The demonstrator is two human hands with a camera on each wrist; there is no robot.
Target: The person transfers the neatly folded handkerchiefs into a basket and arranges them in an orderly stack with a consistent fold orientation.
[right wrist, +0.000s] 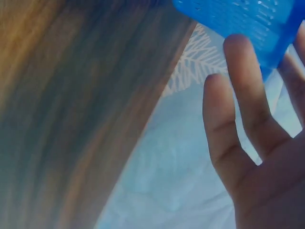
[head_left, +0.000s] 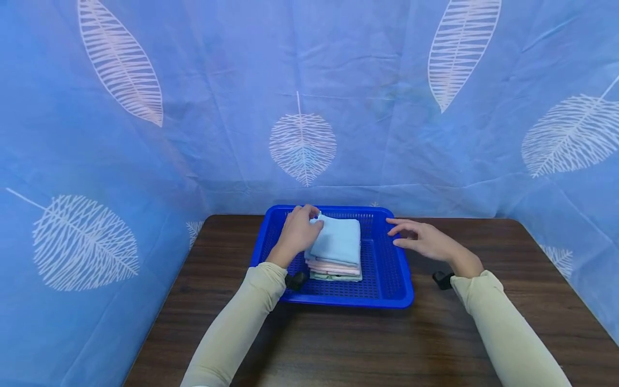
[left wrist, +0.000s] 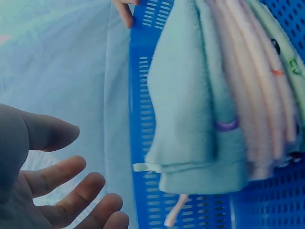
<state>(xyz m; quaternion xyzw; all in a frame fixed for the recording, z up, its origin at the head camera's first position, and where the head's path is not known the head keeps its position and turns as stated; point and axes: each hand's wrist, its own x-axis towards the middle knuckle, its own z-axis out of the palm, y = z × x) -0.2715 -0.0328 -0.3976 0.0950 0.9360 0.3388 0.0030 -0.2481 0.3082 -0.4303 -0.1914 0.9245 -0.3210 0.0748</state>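
Observation:
A stack of folded small towels (head_left: 336, 242) lies inside a blue plastic basket (head_left: 405, 279). The top towel (left wrist: 178, 95) is light blue, with pink ones and a pale green one beneath. My left hand (head_left: 301, 232) is above the basket's left part, beside the stack; in the left wrist view its thumb and fingers are spread, holding nothing and apart from the towels. By the basket's right rim is my right hand (head_left: 422, 239), fingers extended and loosely bent, with nothing held. Whether its fingertips touch the rim I cannot tell.
The basket stands at the back of a dark wooden table (head_left: 348, 344). Behind and beside it hangs a blue cloth (head_left: 232, 134) with white leaf prints. A black device (head_left: 296, 280) sits at my left wrist, another (head_left: 442, 279) at my right.

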